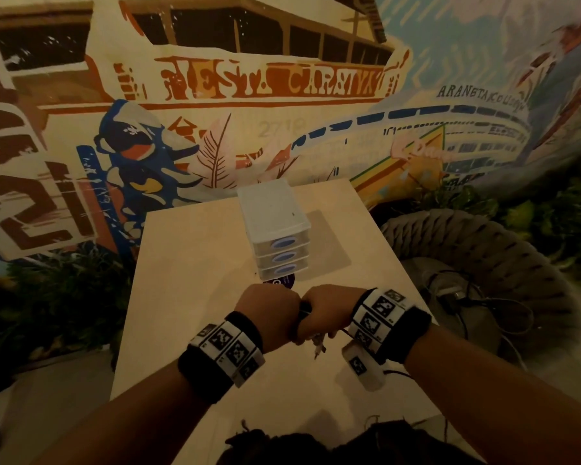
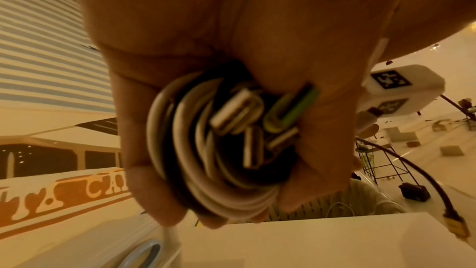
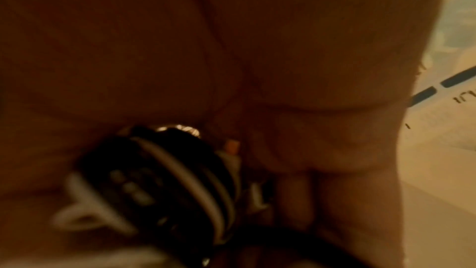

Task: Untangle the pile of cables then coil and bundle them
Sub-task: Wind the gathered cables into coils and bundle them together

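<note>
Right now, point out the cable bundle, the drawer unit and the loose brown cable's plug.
cable bundle (image 2: 206,150): left wrist view, on the coiled white loops.
drawer unit (image 1: 275,209): head view, on its white top.
brown cable's plug (image 2: 454,227): left wrist view, on the gold connector.

Warm, dim amber light tints all three views; in the head view the table (image 1: 195,263) is the brightest area, while the corners toward 7 and 5 o'clock sink into shadow and the mural (image 1: 269,82) bows with wide-angle distortion at the edges. The left wrist view is brighter, with its background toward 3 o'clock washed pale and the coiled cables (image 2: 219,150) softly blurred. The right wrist view is darkest, murky and smeared throughout.
</note>
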`<state>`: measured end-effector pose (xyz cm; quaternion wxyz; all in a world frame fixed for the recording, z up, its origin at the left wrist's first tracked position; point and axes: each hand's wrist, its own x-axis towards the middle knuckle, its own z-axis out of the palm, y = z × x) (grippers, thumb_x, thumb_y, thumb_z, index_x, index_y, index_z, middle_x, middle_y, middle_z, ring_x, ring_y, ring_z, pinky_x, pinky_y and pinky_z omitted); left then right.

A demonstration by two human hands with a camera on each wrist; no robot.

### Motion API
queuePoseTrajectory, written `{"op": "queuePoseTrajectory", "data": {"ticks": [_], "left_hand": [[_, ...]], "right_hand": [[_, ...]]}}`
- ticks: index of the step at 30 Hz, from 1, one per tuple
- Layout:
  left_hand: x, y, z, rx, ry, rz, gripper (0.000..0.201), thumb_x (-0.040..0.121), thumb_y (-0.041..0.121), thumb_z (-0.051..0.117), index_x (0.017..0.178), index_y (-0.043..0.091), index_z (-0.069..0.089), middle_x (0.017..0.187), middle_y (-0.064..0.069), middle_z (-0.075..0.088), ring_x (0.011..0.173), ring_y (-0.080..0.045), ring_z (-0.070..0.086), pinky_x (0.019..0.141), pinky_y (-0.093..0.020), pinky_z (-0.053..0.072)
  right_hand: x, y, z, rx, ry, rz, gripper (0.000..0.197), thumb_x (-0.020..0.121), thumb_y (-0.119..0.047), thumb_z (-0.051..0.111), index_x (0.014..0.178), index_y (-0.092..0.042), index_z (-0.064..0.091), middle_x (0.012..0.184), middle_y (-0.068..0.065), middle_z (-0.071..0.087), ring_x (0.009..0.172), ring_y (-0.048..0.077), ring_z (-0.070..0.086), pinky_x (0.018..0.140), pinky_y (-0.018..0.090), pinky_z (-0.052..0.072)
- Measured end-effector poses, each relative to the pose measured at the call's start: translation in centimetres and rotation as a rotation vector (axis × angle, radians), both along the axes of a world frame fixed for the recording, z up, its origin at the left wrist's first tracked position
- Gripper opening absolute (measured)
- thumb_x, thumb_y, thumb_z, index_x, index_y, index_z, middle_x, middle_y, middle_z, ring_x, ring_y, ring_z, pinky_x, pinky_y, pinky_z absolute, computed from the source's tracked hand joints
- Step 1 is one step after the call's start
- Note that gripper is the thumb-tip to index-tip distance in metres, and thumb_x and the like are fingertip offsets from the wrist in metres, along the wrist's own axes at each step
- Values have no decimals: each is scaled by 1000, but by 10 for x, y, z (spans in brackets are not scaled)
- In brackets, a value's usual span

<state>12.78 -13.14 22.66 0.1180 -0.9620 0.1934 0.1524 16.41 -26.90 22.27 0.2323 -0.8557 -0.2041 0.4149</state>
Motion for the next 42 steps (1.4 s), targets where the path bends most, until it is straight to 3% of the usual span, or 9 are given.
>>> {"op": "queuePoseTrajectory", "data": {"ticks": [6, 9, 12, 18, 23, 26, 29, 34, 42], "left_hand": [[-2, 15, 1, -184, 6, 4, 24, 88, 42, 61, 108, 29, 64, 89, 7, 66, 83, -19, 67, 74, -35, 59], [0, 38, 3, -471, 53, 8, 86, 78, 54, 75, 149, 43, 30, 135, 12, 57, 116, -13, 59, 95, -31, 52], [1, 61, 5, -818, 68, 135, 106, 68, 69, 78, 151, 56, 13, 141, 25, 49, 117, 4, 53, 93, -23, 50], [-7, 61, -6, -1383, 367, 262, 76, 62, 71, 81, 131, 60, 50, 131, 22, 62, 120, -9, 60, 92, -31, 56], [-13, 34, 7, -1587, 428, 174, 92, 67, 50, 87, 140, 9, 49, 123, 20, 69, 110, -2, 67, 85, -19, 55], [-14, 30, 15, -1764, 513, 173, 64, 76, 43, 84, 132, 21, 64, 136, -4, 64, 100, -31, 72, 67, -40, 61], [-14, 29, 17, -1802, 434, 157, 33, 83, 38, 79, 110, 19, 74, 134, -7, 65, 119, -36, 64, 87, -56, 57], [-6, 37, 21, -1812, 241, 177, 12, 89, 4, 68, 99, -2, 71, 103, -14, 75, 106, -30, 70, 89, -34, 56], [-1, 63, 18, -1292, 10, 277, 22, 84, 38, 80, 89, 17, 75, 82, -2, 75, 81, -12, 72, 76, -27, 56]], "right_hand": [[-7, 1, -12, 15, -70, 0, 25, 88, -31, 64, 66, -18, 65, 69, 0, 66, 69, 19, 60, 70, 31, 51], [-5, -14, -13, 115, -31, -44, 18, 87, -30, 65, 72, -20, 64, 66, -4, 66, 66, 16, 61, 70, 31, 51], [-2, -31, -9, 238, -41, -96, 10, 89, -24, 66, 82, -18, 67, 67, -5, 65, 65, 16, 61, 70, 32, 51], [-9, -30, 21, 565, -1, -118, 15, 91, -17, 61, 85, -29, 69, 74, -8, 70, 69, 12, 63, 72, 29, 52], [-21, -13, 30, 627, 21, -56, 23, 91, -26, 64, 106, -11, 71, 97, 0, 71, 87, 1, 66, 81, 18, 54], [-22, -14, 34, 657, 106, -76, 25, 101, -15, 56, 125, -14, 63, 110, 2, 71, 88, -8, 66, 81, 13, 54], [-21, -13, 34, 707, 154, -76, 30, 96, -12, 63, 117, -32, 60, 98, -9, 71, 89, 1, 69, 83, 24, 57], [-23, -15, 30, 615, 138, -109, 7, 99, -30, 59, 98, -25, 63, 77, 2, 59, 68, 10, 56, 67, 27, 50], [-16, -31, 8, 351, 59, -135, 23, 104, -34, 49, 97, -30, 70, 70, -2, 47, 58, 12, 45, 64, 28, 46]]}}
